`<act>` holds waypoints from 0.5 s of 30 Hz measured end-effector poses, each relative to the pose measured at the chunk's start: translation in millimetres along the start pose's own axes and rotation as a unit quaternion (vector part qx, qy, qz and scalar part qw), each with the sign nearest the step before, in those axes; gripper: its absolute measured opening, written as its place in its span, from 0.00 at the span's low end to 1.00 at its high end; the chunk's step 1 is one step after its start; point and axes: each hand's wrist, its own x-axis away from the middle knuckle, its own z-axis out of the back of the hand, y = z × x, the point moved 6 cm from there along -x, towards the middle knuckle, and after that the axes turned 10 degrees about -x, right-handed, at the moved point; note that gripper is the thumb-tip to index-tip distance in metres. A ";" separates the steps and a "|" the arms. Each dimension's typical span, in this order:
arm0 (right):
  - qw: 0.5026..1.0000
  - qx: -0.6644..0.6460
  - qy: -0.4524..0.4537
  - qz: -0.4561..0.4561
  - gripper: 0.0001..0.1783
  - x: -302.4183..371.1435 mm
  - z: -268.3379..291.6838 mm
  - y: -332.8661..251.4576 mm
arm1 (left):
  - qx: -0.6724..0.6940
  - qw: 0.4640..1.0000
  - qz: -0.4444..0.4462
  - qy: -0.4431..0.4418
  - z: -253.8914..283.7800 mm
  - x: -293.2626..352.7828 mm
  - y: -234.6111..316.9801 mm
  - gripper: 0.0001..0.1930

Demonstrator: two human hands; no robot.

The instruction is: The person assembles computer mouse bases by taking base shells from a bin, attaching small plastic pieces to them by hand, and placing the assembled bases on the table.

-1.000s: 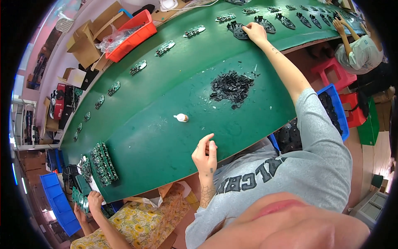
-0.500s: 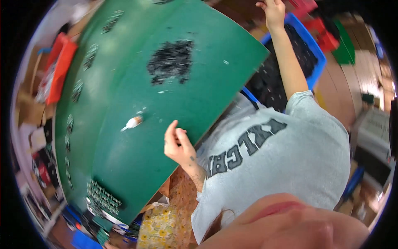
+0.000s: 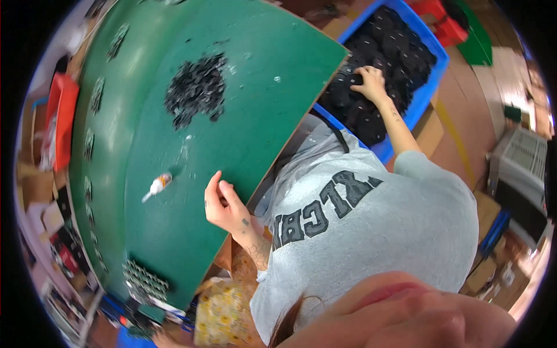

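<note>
Black, flat, rounded plastic parts [image 3: 400,43], a whole heap of them, fill a deep blue plastic bin [image 3: 422,93] just beyond the table's edge, on the person's right. And in goes the bare right hand [image 3: 370,84], there among the parts, fingers bent and spread over them; whether it has a grip on one, I can't tell from here. The hands are well apart! The left hand [image 3: 225,203] is over by the near edge of the green tabletop [image 3: 255,116], fingers half curled, thumb standing off, nothing to be seen in it. Just beyond it, a small white bottle with a thin nozzle [image 3: 158,184] lies on its side. Farther up, a loose pile of small black scraps [image 3: 197,87]. Along the far side, a spaced row of green circuit boards [image 3: 96,95]; down at the left end, more boards packed closely in a block [image 3: 145,280]. Past the far edge, a bright red plastic bin [image 3: 65,116].
</note>
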 end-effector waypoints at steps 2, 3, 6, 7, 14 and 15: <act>0.999 0.010 -0.020 0.036 0.21 -5.6 7.8 -4.9 | 0.010 1.000 0.005 0.006 -1.5 0.2 -7.3 0.07; 0.998 0.016 -0.041 0.053 0.19 -7.8 19.5 -11.2 | 0.013 1.000 0.001 0.007 0.1 -0.5 -9.7 0.08; 0.991 -0.004 -0.112 -0.072 0.17 -11.0 55.4 -14.7 | 0.026 1.000 -0.001 -0.001 5.0 -2.7 -9.7 0.08; 0.996 -0.035 -0.064 -0.055 0.19 -11.7 76.2 -10.8 | 0.054 0.998 -0.014 0.008 5.1 -2.9 -11.9 0.08; 0.800 -0.563 0.206 0.025 0.09 9.3 207.7 -88.4 | 0.173 0.974 -0.126 -0.077 -17.1 1.2 33.8 0.10; 0.743 -0.645 0.178 0.014 0.10 15.5 200.4 -118.5 | 0.224 0.960 -0.116 -0.124 -27.3 1.8 44.3 0.12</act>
